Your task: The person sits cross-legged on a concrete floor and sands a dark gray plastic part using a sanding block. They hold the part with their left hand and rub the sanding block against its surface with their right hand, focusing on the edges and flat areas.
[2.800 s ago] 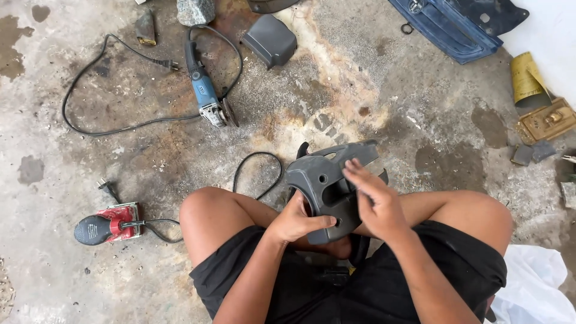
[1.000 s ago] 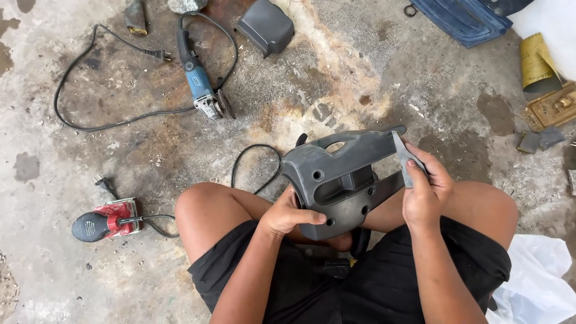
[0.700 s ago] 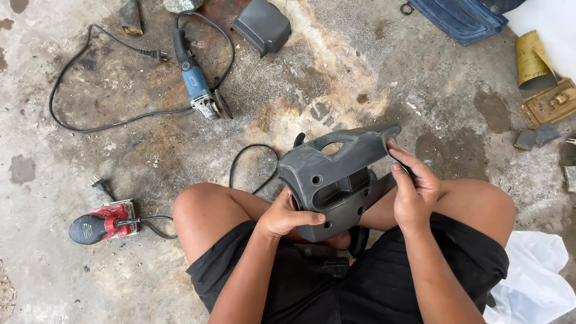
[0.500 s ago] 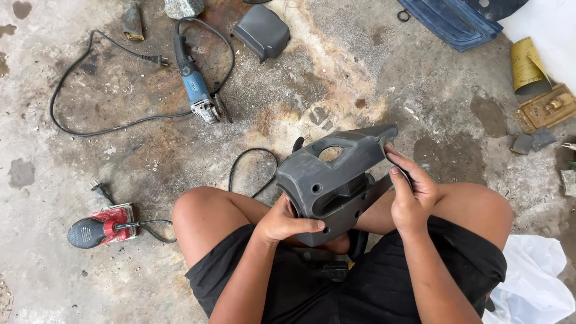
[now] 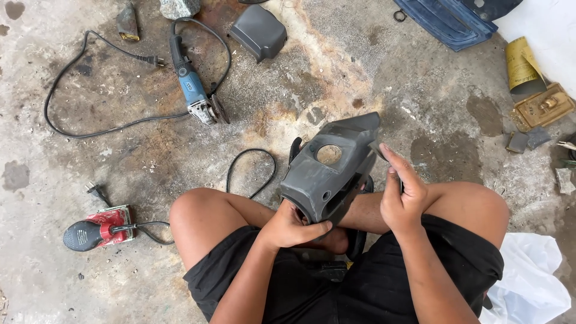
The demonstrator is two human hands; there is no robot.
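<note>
Head view, looking down at crossed bare legs on a stained concrete floor [image 5: 360, 60]. Dark grey moulded plastic cover with a round hole [image 5: 330, 171] held above the lap, tilted up and away. Left hand [image 5: 291, 225] clamped on its lower end, fingers [image 5: 315, 228] wrapped together around the edge. Right hand [image 5: 402, 201] against the cover's right side, fingers [image 5: 393, 162] closed on a small piece of grey sandpaper [image 5: 379, 150] pressed to the upper edge.

Farther out on the floor: blue corded angle grinder [image 5: 192, 96] at upper left, its black cable looping wide; red and black palm sander [image 5: 96, 228] at left, near the left knee; smaller dark grey plastic cover [image 5: 259, 33] at top centre; blue panel [image 5: 447, 18] at top right; yellow sandpaper roll [image 5: 519, 66] beside it; white plastic bag [image 5: 528, 282] at lower right.
</note>
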